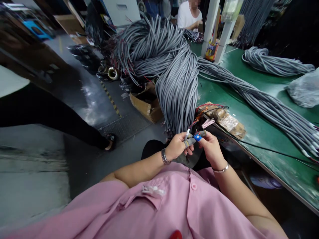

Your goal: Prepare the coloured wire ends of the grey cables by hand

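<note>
My left hand (177,146) and my right hand (211,147) meet in front of my pink shirt, just off the green bench's near edge. My left hand pinches a thin wire with a white end (187,133) that leads up to the hanging bundle of grey cables (177,89). My right hand's taped fingertips hold a small blue piece (197,137) against that wire. Both wrists carry bracelets. What the fingers cover is hidden.
The green bench (264,132) carries a long grey cable bundle (271,109), a second coil (274,63), a plastic bag (305,88) and a taped wooden block (224,121). An open cardboard box (147,104) sits on the floor. A person's leg (62,119) crosses at left; another person sits far back.
</note>
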The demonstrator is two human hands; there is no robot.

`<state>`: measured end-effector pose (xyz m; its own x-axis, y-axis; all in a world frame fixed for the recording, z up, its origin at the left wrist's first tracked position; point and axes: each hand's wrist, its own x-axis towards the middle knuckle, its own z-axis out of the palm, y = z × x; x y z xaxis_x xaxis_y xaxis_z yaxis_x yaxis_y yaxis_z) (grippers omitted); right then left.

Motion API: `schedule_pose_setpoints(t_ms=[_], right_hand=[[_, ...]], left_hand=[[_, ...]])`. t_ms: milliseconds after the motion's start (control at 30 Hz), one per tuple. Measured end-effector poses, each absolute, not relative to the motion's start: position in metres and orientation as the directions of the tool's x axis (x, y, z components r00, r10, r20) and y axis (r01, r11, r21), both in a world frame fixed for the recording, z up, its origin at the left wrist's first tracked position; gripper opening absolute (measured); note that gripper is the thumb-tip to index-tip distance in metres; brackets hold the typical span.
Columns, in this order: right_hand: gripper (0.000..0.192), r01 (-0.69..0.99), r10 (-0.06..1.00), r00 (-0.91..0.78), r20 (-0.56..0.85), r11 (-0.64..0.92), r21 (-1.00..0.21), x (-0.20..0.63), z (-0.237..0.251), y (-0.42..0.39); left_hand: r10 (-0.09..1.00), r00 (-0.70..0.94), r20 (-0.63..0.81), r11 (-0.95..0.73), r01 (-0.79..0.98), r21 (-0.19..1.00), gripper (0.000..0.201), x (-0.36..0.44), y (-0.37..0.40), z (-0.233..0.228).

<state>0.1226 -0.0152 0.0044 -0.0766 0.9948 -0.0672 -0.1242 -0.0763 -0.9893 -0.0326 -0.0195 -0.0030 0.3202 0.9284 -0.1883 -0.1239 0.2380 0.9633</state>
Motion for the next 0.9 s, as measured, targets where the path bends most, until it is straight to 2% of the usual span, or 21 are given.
schedule_pose_setpoints(t_ms=[167,367,667,900], right_hand=[[0.019,-0.133,0.998,-0.042,-0.044,-0.049,-0.990,0.117,-0.004,-0.019],[0.021,-0.116,0.999,-0.039,-0.036,-0.040,-0.992,0.113,-0.005,-0.020],[0.023,-0.114,0.998,-0.045,-0.048,-0.053,-0.992,0.111,-0.012,-0.026],[0.023,-0.097,0.991,-0.117,-0.061,-0.073,-0.993,0.116,-0.007,-0.024]], left_hand=[[0.936,0.212,-0.279,0.333,-0.290,0.897,0.031,-0.030,-0.020,-0.010],[0.944,0.127,-0.303,0.328,-0.402,0.855,0.033,-0.031,-0.020,-0.015],[0.962,0.064,-0.264,0.268,-0.381,0.885,0.021,-0.033,-0.021,-0.018],[0.970,0.049,-0.237,0.241,-0.307,0.921,0.025,-0.033,-0.022,-0.014]])
